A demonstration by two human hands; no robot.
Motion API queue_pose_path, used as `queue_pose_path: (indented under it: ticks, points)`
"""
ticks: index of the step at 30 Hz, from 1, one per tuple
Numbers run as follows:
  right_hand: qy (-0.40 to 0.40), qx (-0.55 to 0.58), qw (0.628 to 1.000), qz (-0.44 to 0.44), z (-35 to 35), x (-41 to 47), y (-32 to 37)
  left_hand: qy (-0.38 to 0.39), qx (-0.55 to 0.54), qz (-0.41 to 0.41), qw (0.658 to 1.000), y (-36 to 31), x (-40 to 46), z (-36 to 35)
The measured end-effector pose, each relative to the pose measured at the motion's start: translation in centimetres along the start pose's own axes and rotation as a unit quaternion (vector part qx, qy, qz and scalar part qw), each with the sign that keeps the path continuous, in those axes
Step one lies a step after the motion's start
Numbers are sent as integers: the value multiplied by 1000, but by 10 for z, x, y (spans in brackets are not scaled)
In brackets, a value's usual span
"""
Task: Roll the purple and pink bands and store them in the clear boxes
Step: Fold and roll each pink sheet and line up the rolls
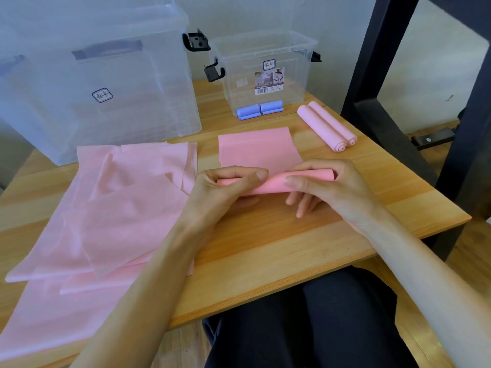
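A pink band (259, 150) lies flat on the wooden table, its near end wound into a roll. My left hand (225, 189) grips the roll's left part and my right hand (326, 187) its right part, thumbs on top. Two finished pink rolls (325, 126) lie side by side at the right. Two purple rolls (259, 109) sit inside the small clear box (265, 49), at its front bottom. A large clear box (93, 75) stands at the back left with nothing visible inside.
A heap of loose flat pink bands (106, 213) covers the left half of the table (279, 248). A black metal frame (393, 75) stands close at the right. The table's front edge is near my lap.
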State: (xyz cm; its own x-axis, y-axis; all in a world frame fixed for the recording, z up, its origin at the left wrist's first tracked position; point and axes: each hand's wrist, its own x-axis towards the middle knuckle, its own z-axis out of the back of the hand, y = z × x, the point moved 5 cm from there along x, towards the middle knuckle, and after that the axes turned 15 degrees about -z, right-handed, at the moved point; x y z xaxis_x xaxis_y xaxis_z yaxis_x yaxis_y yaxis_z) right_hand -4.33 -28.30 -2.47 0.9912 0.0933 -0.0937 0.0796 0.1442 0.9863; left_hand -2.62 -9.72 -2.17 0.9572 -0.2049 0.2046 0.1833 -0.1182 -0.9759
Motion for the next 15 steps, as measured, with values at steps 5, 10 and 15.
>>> queue_pose_path:
  ticks: [5, 10, 15]
  points:
    - [0, 8, 1000, -5, 0, 1, 0, 10, 35, -19, 999, -4, -1, -1]
    - [8, 2, 1000, 3, -3, 1, 1, -2, 19, 16, 1000, -1, -2, -1]
    - [-3, 4, 1000, -5, 1, 1, -1, 5, 4, -3, 1000, -4, -2, -3]
